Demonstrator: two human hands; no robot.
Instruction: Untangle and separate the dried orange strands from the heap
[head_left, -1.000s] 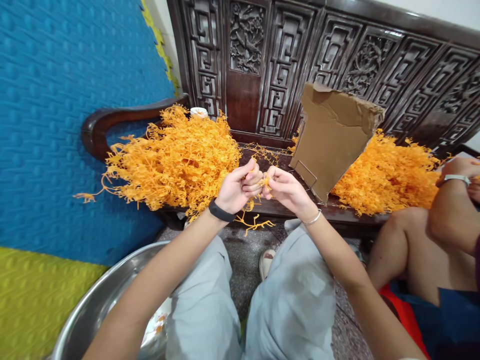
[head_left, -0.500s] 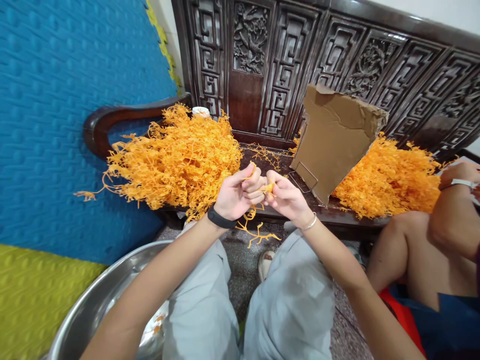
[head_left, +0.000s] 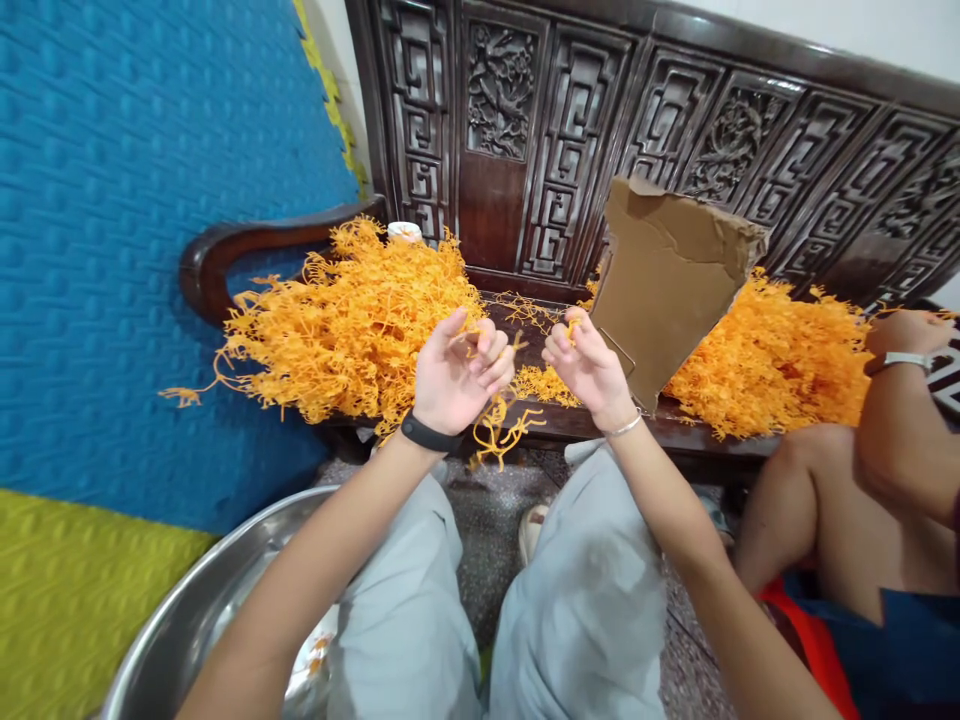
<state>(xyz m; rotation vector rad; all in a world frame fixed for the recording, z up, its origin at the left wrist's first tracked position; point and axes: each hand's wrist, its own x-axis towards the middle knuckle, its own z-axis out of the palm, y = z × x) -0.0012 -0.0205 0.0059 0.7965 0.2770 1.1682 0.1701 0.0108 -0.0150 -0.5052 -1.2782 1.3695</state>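
My left hand (head_left: pixel 459 378), with a black wristband, is closed around an orange branching plastic-looking strand (head_left: pixel 501 432), which dangles below the fingers. Some of it shows between thumb and fingers. Apart from it, my right hand (head_left: pixel 592 372) pinches a small orange piece (head_left: pixel 573 329) between thumb and fingertips. Left of my left hand lies a big heap of orange branching strands (head_left: pixel 345 330) on the dark wooden bench (head_left: pixel 555 420). A smaller cluster of orange bits (head_left: pixel 546 384) sits on the bench behind the gap between my hands.
A cardboard sheet (head_left: pixel 671 280) stands upright beside a bent wire (head_left: pixel 621 348). Behind it is another orange heap (head_left: pixel 787 360). A metal basin (head_left: pixel 157 640) is at my lower left, and a white container (head_left: pixel 404 231) behind the left heap. At right sits another person (head_left: pixel 825 510).
My hands, together before, have moved apart. The left went left with the orange strand, and the right went right and up with a small orange piece.
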